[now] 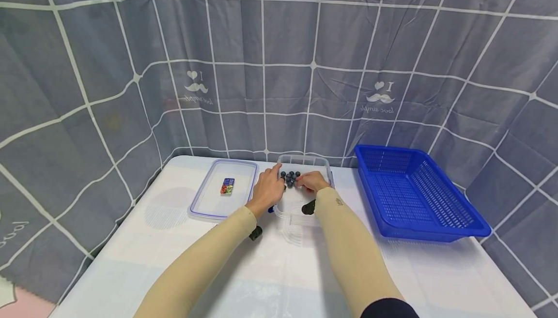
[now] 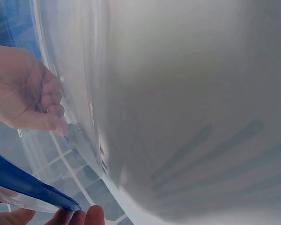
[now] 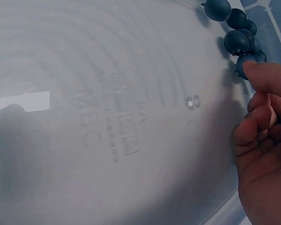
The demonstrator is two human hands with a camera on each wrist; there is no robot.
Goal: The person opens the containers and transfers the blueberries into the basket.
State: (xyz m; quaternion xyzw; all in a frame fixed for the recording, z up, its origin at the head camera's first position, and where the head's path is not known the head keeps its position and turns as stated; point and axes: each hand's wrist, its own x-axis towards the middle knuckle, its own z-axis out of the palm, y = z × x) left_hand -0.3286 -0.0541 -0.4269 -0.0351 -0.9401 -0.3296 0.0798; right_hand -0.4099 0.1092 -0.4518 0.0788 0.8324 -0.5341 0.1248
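A clear plastic container stands on the table between both hands. Several dark blueberries lie bunched toward its far left part. The left hand holds the container's left side; in the left wrist view its fingertips curl at a blue locking flap. Inside the container, the right hand has its thumb on a blueberry at the near end of the bunch, the other fingers curled below. The right hand also shows through the clear wall in the left wrist view.
Left of the container lies a clear lid with a blue seal and a small printed label. A blue plastic basket stands at the right. Behind the table hangs a grey checked curtain.
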